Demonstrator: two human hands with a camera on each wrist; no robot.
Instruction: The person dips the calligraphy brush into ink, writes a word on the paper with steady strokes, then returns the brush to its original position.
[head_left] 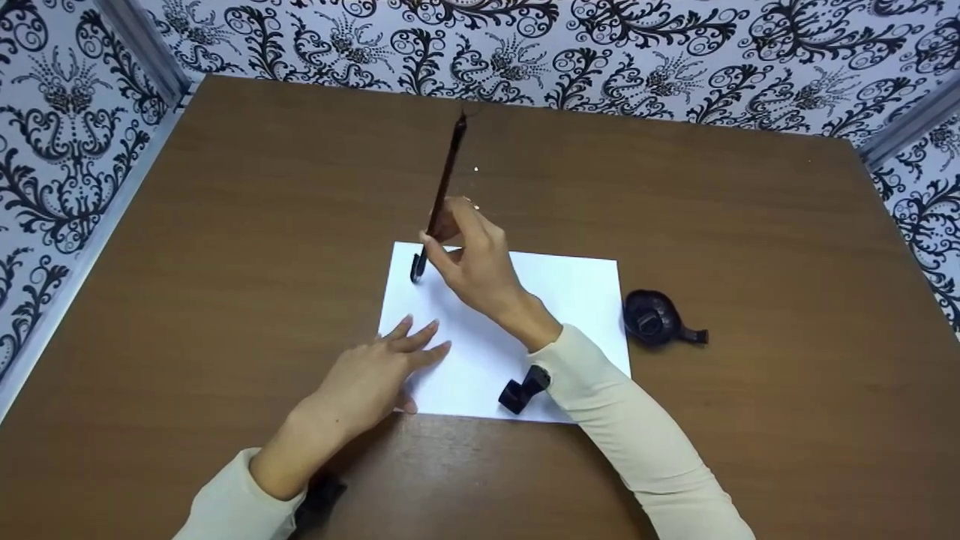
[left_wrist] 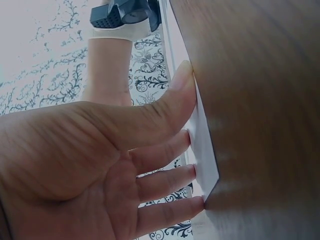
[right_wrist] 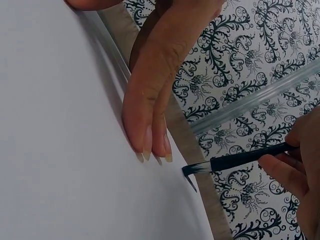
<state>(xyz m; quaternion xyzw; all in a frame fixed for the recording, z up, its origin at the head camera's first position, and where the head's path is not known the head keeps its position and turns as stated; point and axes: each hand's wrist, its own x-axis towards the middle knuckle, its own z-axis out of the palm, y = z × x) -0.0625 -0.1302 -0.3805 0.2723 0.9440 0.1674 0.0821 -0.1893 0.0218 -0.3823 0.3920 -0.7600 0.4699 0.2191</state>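
In the head view, my right hand (head_left: 480,262) pinches a dark-handled paintbrush (head_left: 446,174) between thumb and fingers. The handle points up and away, and the dark bristles (right_wrist: 199,168) touch the sheet of paper (head_left: 465,330) near its far left corner. A short black stroke (head_left: 415,268) lies beside the tip. My left hand (head_left: 367,379) rests with spread fingers on the paper's near left part; the left wrist view shows its thumb and fingertips along the sheet's edge. Neither the left palm nor its fingers hold anything.
A small black dish with a stub handle (head_left: 652,319) stands just right of the paper, with a dark inside. Around the sheet extends the brown tabletop (head_left: 262,247). Black-and-white patterned panels (head_left: 510,52) border the table. A black wrist camera (head_left: 525,388) overhangs the paper under the right sleeve.
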